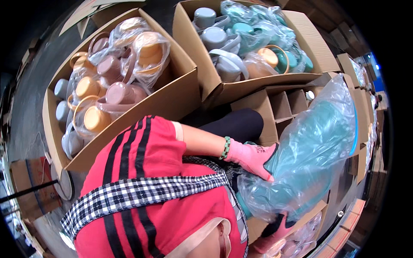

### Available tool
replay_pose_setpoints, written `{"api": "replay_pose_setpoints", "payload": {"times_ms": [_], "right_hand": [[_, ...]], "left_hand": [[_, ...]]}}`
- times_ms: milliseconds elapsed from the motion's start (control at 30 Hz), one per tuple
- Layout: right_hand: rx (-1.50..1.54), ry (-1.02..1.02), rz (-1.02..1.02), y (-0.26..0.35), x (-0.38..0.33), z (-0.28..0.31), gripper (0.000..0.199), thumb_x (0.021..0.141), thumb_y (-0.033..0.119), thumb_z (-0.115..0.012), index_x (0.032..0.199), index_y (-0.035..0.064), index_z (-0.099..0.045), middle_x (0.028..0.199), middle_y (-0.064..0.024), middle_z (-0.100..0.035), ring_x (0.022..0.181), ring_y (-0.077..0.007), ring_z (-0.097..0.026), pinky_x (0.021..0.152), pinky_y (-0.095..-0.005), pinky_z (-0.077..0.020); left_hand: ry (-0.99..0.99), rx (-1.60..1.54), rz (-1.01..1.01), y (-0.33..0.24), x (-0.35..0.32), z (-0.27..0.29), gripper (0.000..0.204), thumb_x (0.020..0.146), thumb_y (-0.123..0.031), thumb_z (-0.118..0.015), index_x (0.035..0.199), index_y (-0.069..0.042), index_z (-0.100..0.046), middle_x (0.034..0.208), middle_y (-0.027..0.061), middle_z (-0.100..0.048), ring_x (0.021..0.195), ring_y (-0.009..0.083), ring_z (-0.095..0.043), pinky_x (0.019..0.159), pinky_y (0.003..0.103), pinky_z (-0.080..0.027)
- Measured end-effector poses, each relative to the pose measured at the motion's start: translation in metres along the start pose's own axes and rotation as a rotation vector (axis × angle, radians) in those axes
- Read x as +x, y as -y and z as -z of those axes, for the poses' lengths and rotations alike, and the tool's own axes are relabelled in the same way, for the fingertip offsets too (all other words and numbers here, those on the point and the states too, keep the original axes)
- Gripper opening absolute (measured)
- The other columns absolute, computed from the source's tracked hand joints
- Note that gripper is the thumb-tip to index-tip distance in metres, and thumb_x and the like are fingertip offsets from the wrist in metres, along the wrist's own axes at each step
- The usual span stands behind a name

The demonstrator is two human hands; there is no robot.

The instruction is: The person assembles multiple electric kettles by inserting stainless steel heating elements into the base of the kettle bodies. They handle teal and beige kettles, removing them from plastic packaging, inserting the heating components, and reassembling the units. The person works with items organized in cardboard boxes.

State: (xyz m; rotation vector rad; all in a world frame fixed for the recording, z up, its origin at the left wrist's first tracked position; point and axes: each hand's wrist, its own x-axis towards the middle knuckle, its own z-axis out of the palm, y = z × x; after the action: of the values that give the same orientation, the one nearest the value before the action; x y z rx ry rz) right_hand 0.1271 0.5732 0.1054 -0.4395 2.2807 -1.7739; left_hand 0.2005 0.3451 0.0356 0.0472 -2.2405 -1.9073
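left hand point(254, 158): pink glove, fingers spread flat, pressing | right hand point(275, 234): gloved, gripping from below

A grey concrete floor point(32, 99) runs along the left side, dull and bare where it shows; on it stand two large open cardboard cartons — the left carton point(172, 101) packed with pink, peach and pale grey plastic jugs point(116, 92) in clear bags, the right carton point(241, 88) with grey, teal and tan ones. Just below the right carton sits a box with cardboard dividers point(282, 105); a flattened carton point(34, 189) lies at the lower left; more stacked boxes point(357, 64) crowd the right edge, where bluish light falls — source unclear.
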Motion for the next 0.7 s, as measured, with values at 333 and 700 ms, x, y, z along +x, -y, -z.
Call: {"api": "replay_pose_setpoints", "payload": {"times_ms": [333, 700], "right_hand": [[-0.752, 0.113, 0.682, 0.007, 0.047, -0.007, 0.058, 0.068, 0.028, -0.064, 0.114, -0.002, -0.046, 0.117, -0.018, -0.043, 0.106, -0.0274, -0.044, 0.091, -0.0383, -0.032], [-0.283, 0.511, 0.789, 0.17, 0.182, -0.167, 0.044, 0.083, 0.022, -0.053, 0.117, -0.0027, -0.042, 0.109, -0.0093, -0.052, 0.097, -0.0164, -0.049, 0.085, -0.0286, -0.038]], "left_hand": [[0.098, -0.176, -0.001, 0.005, -0.057, -0.021, 0.08, 0.069, -0.035, -0.068, 0.127, 0.0, -0.025, 0.115, 0.0206, -0.048, 0.107, 0.028, -0.048, 0.091, 0.034, -0.037], [0.363, -0.208, -0.131, -0.078, -0.099, 0.123, 0.046, 0.082, -0.027, -0.056, 0.116, 0.003, -0.047, 0.109, 0.0186, -0.055, 0.102, 0.0197, -0.051, 0.087, 0.03, -0.04]]}}
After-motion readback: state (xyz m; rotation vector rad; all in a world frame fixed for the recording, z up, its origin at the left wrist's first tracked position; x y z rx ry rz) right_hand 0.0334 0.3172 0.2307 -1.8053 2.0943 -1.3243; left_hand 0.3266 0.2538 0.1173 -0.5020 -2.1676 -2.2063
